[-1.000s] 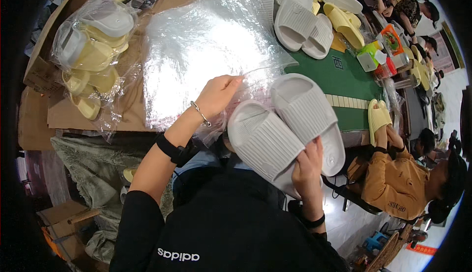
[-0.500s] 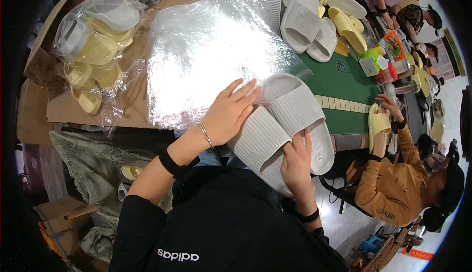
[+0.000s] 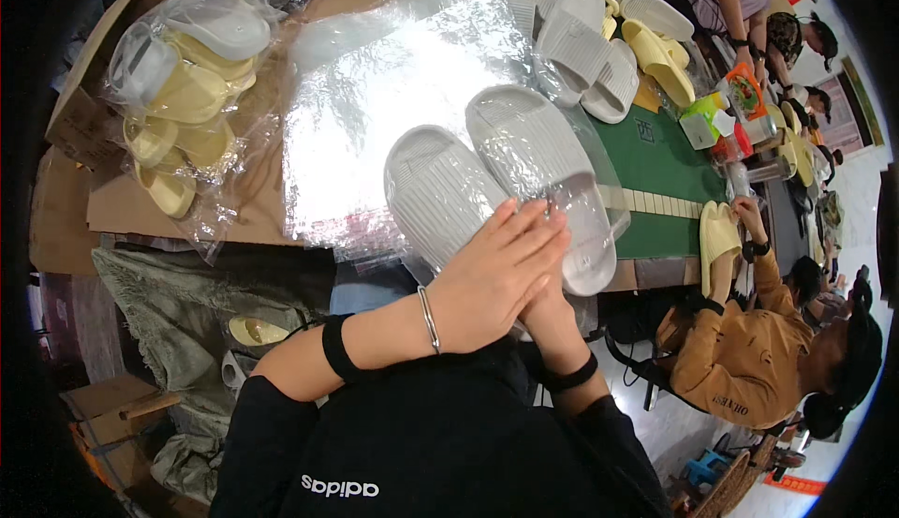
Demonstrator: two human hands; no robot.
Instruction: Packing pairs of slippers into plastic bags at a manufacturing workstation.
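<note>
A pair of light grey ribbed slide slippers (image 3: 538, 157) sits side by side inside a clear plastic bag (image 3: 592, 223), toes pointing away from me, tilted over the table's near edge. My left hand (image 3: 496, 279) lies across the near part of the pair, its fingers stretched out over my right hand and the bag. Beneath it, my right hand (image 3: 552, 317) grips the slippers near their heels, with most of its fingers covered. Beyond the pair lies a stack of clear plastic bags (image 3: 375, 106), shining with glare.
Bagged yellow and grey slippers (image 3: 192, 78) pile up on cardboard at the left. More grey slippers (image 3: 571, 40) and yellow ones (image 3: 655, 59) lie at the back right on a green mat (image 3: 651, 157). A co-worker in a brown top (image 3: 749, 359) handles a yellow slipper (image 3: 719, 246) at the right.
The bag now covers much more of the grey slippers. The pair has moved up and left, away from me, and my left hand has come down over my right hand.
</note>
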